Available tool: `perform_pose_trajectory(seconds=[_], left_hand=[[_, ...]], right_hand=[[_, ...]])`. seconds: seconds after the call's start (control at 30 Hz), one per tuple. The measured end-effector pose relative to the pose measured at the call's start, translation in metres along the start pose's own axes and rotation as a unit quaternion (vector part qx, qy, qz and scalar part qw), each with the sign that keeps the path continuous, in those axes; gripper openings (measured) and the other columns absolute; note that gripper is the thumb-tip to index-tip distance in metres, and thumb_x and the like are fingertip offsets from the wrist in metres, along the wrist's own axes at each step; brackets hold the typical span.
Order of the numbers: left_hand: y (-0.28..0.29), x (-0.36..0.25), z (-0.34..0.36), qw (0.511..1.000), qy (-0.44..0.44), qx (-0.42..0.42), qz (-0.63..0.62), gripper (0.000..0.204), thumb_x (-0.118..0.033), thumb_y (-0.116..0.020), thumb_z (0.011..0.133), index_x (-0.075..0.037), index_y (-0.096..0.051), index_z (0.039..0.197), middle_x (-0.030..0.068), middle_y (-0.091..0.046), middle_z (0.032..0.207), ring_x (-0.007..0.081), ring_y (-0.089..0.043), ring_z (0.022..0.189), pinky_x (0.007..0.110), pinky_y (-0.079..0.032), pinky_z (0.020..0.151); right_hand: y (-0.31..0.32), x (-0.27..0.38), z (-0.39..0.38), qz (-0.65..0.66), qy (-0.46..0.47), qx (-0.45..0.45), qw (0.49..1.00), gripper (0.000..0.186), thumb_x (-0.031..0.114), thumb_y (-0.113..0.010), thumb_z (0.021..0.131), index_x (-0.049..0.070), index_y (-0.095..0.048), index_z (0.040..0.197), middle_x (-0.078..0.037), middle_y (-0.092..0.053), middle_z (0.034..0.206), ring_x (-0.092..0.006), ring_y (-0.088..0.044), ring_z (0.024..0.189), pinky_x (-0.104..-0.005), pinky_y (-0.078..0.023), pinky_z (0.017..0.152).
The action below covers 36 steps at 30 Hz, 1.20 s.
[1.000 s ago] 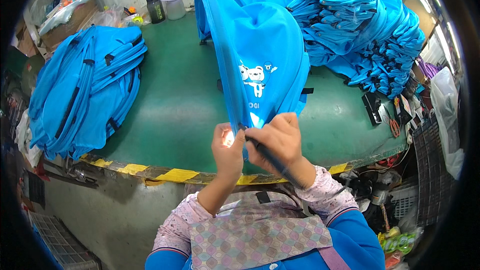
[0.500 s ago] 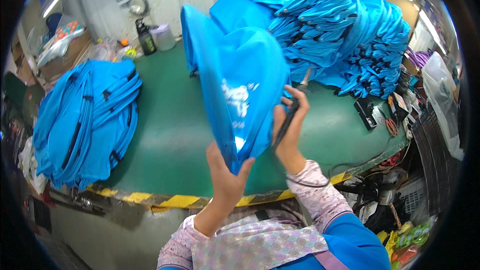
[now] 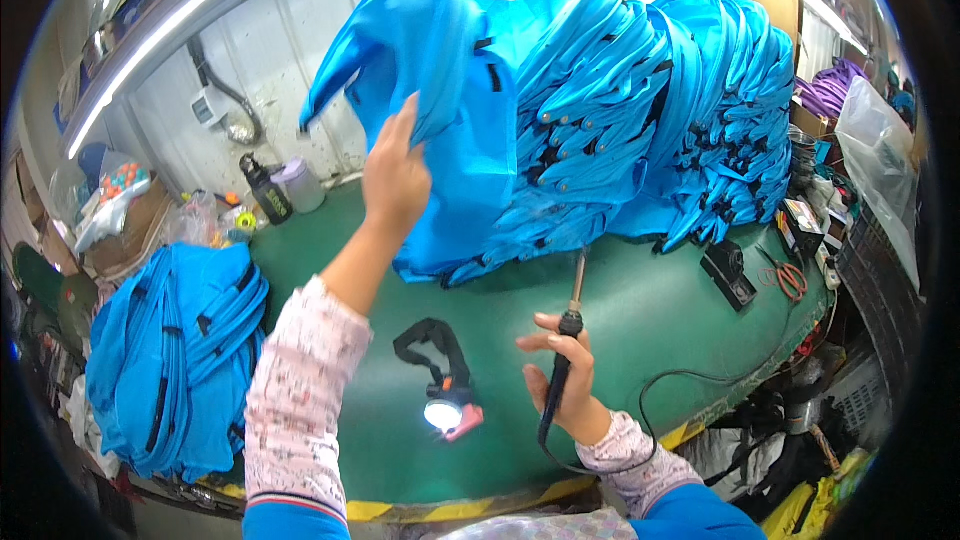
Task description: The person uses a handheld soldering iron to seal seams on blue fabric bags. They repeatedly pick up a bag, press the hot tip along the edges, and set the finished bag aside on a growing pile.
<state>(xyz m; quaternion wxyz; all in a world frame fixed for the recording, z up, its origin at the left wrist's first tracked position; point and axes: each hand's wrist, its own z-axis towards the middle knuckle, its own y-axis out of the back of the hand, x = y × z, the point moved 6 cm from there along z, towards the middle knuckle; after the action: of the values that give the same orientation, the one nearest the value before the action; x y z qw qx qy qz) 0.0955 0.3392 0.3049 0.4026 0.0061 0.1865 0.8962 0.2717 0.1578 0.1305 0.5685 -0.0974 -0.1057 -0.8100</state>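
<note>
My left hand is raised at the far side of the table, its fingers closed on a floppy blue fabric piece with a stiff curved rim. That piece leans against a tall stack of similar blue fabric pieces. In my right hand is a soldering iron, held by its black handle with the metal tip pointing away from me, near the stack's lower edge. Between my arms a lit headlamp with a black strap lies on the green table.
Another pile of blue fabric pieces lies at the left. Behind it stand a black bottle and a pale purple container. A black box and orange-handled scissors lie at the right. The iron's cord crosses the right side.
My left hand has carried the blue fabric piece away from me onto the stack. My right hand has come nearer, with the iron now pointing away. The headlamp has come into view.
</note>
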Motion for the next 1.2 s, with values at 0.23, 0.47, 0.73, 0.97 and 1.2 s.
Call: perform_pose_trajectory(seconds=[0.23, 0.47, 0.73, 0.97, 1.2], left_hand=[[-0.224, 0.022, 0.101, 0.976, 0.05, 0.178, -0.113, 0.049, -0.012, -0.062, 0.093, -0.01, -0.053, 0.14, 0.0218, -0.059, 0.134, 0.039, -0.056, 0.124, 0.04, -0.045, 0.105], [-0.298, -0.014, 0.124, 0.961, 0.012, 0.277, 0.0, 0.047, -0.021, -0.053, 0.098, -0.017, -0.048, 0.144, 0.0221, -0.061, 0.126, 0.0395, -0.058, 0.118, 0.046, -0.048, 0.098], [-0.1, -0.078, -0.04, 0.979, -0.172, 0.031, -0.103, 0.059, -0.009, -0.068, 0.076, -0.001, -0.051, 0.132, 0.0253, -0.048, 0.127, 0.0435, -0.047, 0.124, 0.058, -0.032, 0.111], [0.254, 0.053, -0.288, 0.912, -0.014, 0.223, 0.345, 0.046, -0.004, -0.063, 0.073, -0.008, -0.063, 0.119, 0.0139, -0.057, 0.12, 0.0331, -0.052, 0.115, 0.052, -0.04, 0.104], [0.557, 0.088, -0.336, 0.736, 0.182, 0.221, 0.614, 0.087, -0.012, -0.077, 0.066, -0.004, -0.038, 0.143, 0.0198, -0.043, 0.138, 0.0394, -0.043, 0.128, 0.054, -0.03, 0.114]], right_hand=[[0.026, -0.055, -0.035, -0.033, -0.156, -0.049, 0.986, 0.053, -0.003, -0.068, 0.086, 0.001, -0.041, 0.132, -0.027, -0.057, 0.124, -0.0221, -0.068, 0.077, -0.0318, -0.058, 0.069], [0.032, -0.068, -0.054, -0.056, -0.216, -0.03, 0.974, 0.054, -0.001, -0.068, 0.087, 0.003, -0.04, 0.134, -0.023, -0.058, 0.119, -0.0201, -0.065, 0.075, -0.0326, -0.054, 0.073], [0.043, -0.065, -0.043, -0.054, -0.275, -0.074, 0.957, 0.04, 0.023, -0.051, 0.103, 0.002, -0.038, 0.135, -0.018, -0.055, 0.128, -0.0164, -0.059, 0.075, -0.0333, -0.049, 0.074], [0.014, -0.034, -0.031, 0.006, -0.229, -0.017, 0.973, 0.039, 0.021, -0.048, 0.104, 0.002, -0.037, 0.136, -0.018, -0.054, 0.13, -0.0147, -0.058, 0.076, -0.034, -0.049, 0.075], [-0.016, -0.015, -0.046, 0.02, -0.163, 0.045, 0.985, 0.042, 0.017, -0.049, 0.102, 0.004, -0.038, 0.141, -0.02, -0.053, 0.13, -0.0132, -0.054, 0.076, -0.0303, -0.048, 0.075]])
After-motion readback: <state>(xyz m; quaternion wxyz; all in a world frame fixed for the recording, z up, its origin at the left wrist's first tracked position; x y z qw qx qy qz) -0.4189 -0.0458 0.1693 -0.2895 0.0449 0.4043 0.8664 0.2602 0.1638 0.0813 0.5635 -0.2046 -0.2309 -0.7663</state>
